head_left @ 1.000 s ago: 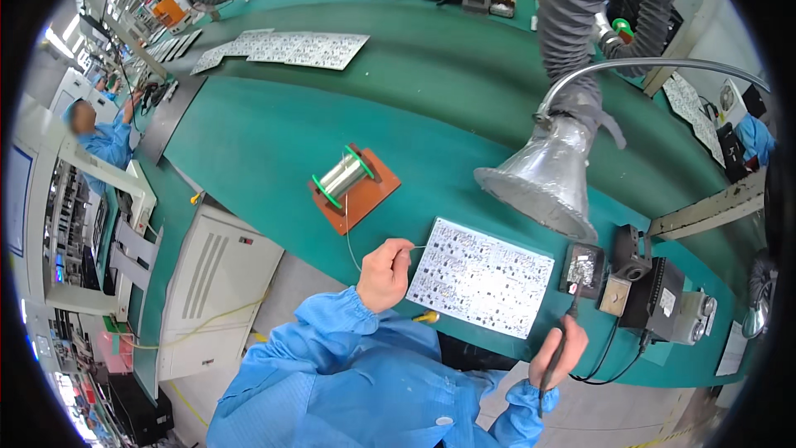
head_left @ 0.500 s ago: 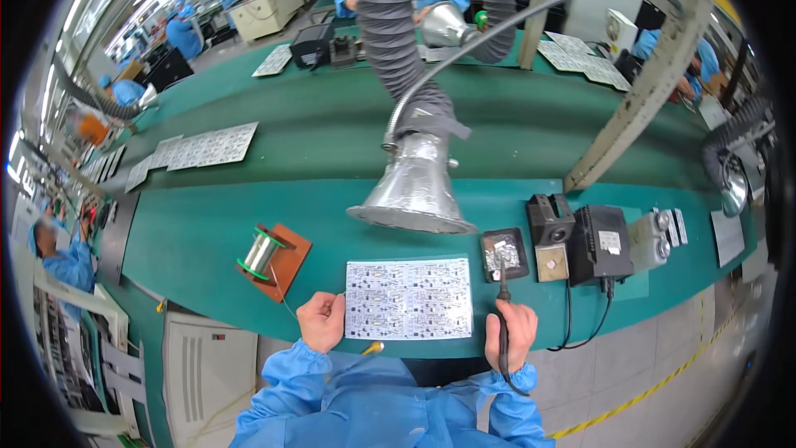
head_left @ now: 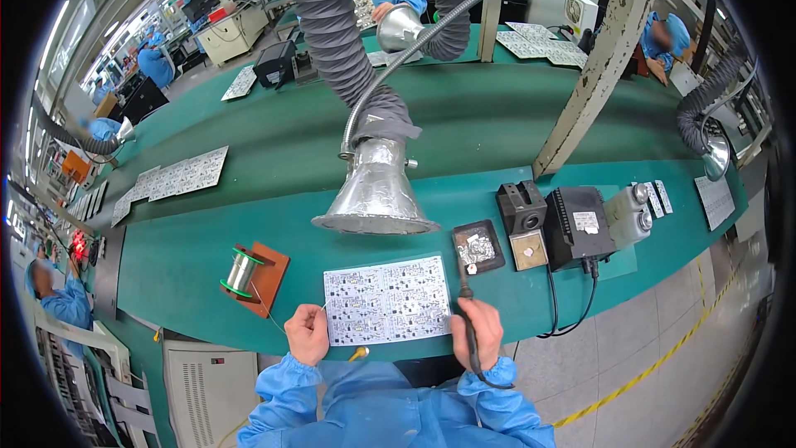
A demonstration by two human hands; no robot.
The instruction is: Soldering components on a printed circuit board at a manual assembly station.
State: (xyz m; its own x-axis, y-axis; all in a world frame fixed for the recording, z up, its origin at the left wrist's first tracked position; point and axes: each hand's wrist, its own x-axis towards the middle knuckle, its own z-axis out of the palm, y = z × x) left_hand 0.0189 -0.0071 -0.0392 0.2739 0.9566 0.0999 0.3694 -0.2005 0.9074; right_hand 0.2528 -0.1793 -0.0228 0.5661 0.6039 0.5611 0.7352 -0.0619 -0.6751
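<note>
A white panel of printed circuit boards [head_left: 387, 302] lies flat on the green bench in front of me. My left hand [head_left: 308, 335] is closed at the panel's left edge, pinching solder wire [head_left: 270, 315] that runs back to a spool [head_left: 241, 273] on a brown stand [head_left: 272, 272]. A short end of wire pokes out above the fingers. Beside the panel's right edge, my right hand [head_left: 478, 333] grips a soldering iron [head_left: 466, 291] with its tip end pointing away from me, near the left side of a dark square tray [head_left: 496, 258] holding bits of metal.
A foil-covered fume hood [head_left: 377, 191] hangs beyond the panel. To the right stand an iron holder [head_left: 522, 207], a black soldering station [head_left: 578, 228] and bottles [head_left: 630, 214]. A slanted post [head_left: 593, 75] rises behind them. More panels [head_left: 184, 174] lie far left. Co-workers sit around.
The whole view has shifted, so the bench things appear further left. My right hand and the iron have moved left from over the tray, closer to the panel. My left hand keeps its pinch.
</note>
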